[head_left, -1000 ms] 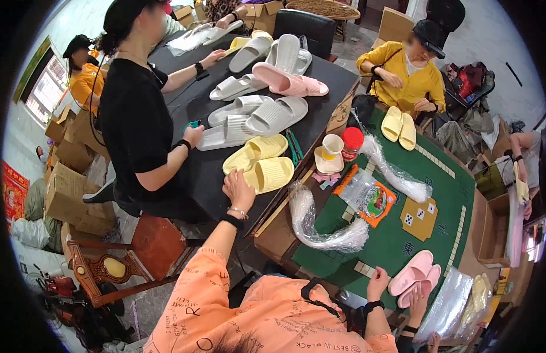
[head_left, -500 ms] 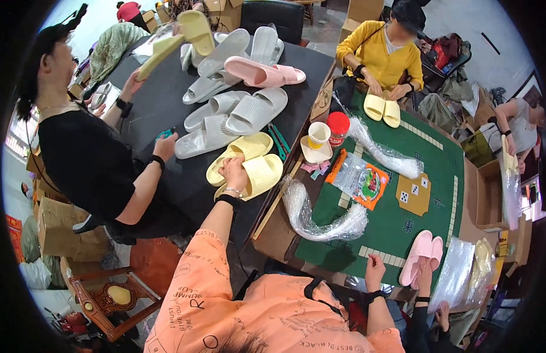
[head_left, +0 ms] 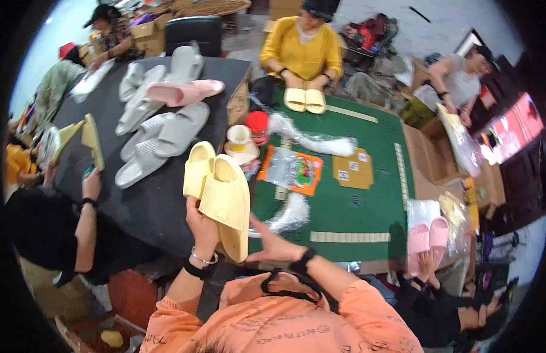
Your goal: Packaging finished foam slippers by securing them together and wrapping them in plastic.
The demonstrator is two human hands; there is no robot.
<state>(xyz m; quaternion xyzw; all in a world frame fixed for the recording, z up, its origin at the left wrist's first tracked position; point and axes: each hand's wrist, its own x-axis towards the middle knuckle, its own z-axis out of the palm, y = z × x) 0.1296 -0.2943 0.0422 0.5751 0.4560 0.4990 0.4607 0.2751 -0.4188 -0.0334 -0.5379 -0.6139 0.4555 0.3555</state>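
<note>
A pair of pale yellow slide slippers (head_left: 227, 191) is raised in front of me over the gap between the two tables. My left hand (head_left: 202, 226) is closed around their left side, near the straps. Beside the heel of the closer slipper, my right hand (head_left: 279, 244) is open with its fingers apart; whether a fingertip touches the sole is hard to tell. Just beyond that hand, a bundle of clear plastic bags (head_left: 293, 215) lies on the green table (head_left: 343, 244).
Grey slippers (head_left: 146, 162) and a pink one (head_left: 185, 92) lie on the dark table (head_left: 208, 67). A cup (head_left: 238, 136), a red-lidded jar (head_left: 257, 123) and an orange packet (head_left: 302, 173) stand between. Co-workers handle yellow slippers (head_left: 305, 100) and pink slippers (head_left: 427, 241).
My left hand has picked the yellow slippers up off the dark table and brought them in front of me. My right hand has come over to them. The view has swung right.
</note>
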